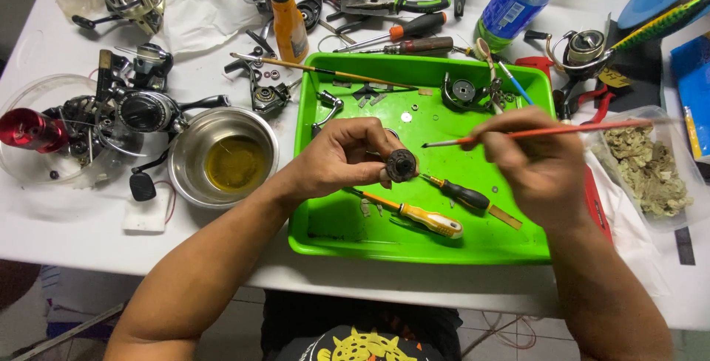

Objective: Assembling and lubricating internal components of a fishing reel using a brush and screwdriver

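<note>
Two hands busy over the green tray [325, 237], a small dark part between them.

Our left hand [344, 160] is clamped on a round dark gear-like part [401, 165], held above the tray's middle; our right hand [538, 161] pinches a thin red-handled brush [547, 132], its tip just right of the part. We judge a loose grip could drop the part among the screwdrivers [429, 217] below, and a left elbow swing might tip the steel bowl of yellowish liquid [225, 157] at left.
</note>
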